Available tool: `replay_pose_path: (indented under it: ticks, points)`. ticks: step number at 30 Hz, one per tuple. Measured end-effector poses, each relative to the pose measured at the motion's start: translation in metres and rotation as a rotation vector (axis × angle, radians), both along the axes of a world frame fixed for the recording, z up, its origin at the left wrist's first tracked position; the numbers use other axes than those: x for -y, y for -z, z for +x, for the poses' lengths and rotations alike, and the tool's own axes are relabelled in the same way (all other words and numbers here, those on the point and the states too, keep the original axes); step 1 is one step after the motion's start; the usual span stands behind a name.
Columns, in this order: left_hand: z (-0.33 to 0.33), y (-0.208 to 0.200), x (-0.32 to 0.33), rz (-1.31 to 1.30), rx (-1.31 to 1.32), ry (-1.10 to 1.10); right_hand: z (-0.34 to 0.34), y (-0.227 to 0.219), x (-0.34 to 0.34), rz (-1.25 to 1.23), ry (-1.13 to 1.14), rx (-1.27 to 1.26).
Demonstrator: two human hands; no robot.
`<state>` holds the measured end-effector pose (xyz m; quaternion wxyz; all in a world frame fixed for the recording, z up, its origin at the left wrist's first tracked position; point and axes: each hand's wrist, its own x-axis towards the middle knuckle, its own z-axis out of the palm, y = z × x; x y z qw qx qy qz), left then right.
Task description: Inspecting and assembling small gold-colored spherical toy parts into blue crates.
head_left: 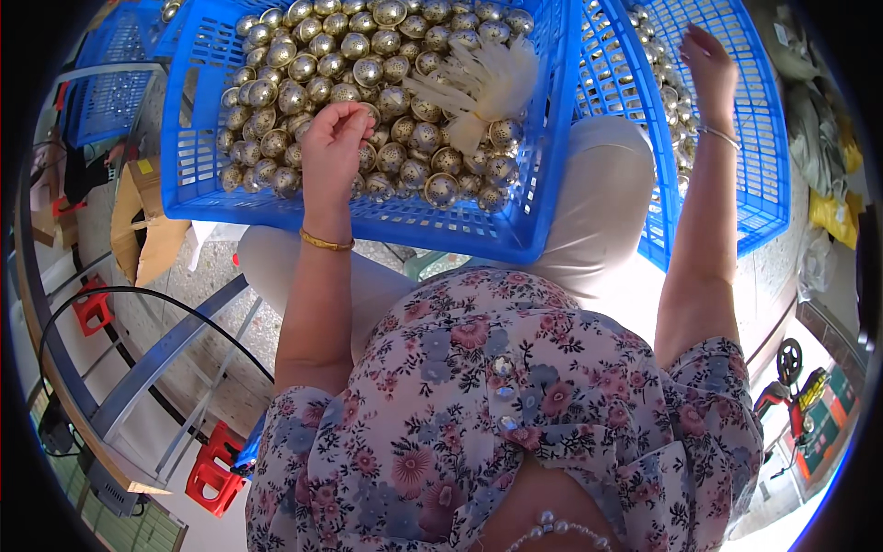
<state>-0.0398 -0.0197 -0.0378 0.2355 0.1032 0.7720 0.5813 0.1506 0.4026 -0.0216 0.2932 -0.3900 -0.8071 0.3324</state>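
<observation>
My left hand (336, 138) is over the large blue plastic basket (368, 234), its thumb and fingers pinched together. What sits in the pinch, if anything, I cannot make out; one ball shows right behind the fingertips. Many shiny perforated metal balls (386, 69), like tea infuser balls, fill this basket. On top of them at the right lies a bundle of pale translucent strips (483, 87), gathered at one end. My right hand (710, 69) hangs above a second blue basket (759, 156), fingers loosely apart, with nothing visible in it. More metal balls (670, 92) lie there.
My knees (602, 198) flank the large basket. At the left are a torn cardboard box (147, 221), a metal frame (166, 359) with a black cable, and red stools (216, 469). Bags (832, 221) lie along the right, with a wheeled item (789, 362) lower down.
</observation>
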Motion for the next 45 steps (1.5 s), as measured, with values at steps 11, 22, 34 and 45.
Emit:
replay_pose_path:
  ticks: [11,22,34,45]
  points:
    - [-0.001,-0.004,-0.001,0.096,0.04,0.001,-0.154,0.065,0.225,0.191,-1.232,0.818]
    - [-0.012,0.002,0.009,0.099,0.01,0.0,-0.147,0.101,0.243,0.128,-0.876,0.83]
    - [-0.021,0.021,-0.006,0.1,0.021,0.02,-0.143,0.103,0.212,0.058,-0.93,0.757]
    - [-0.018,0.094,-0.048,-0.703,-0.108,0.653,-0.138,0.107,0.2,-0.279,-0.903,0.617]
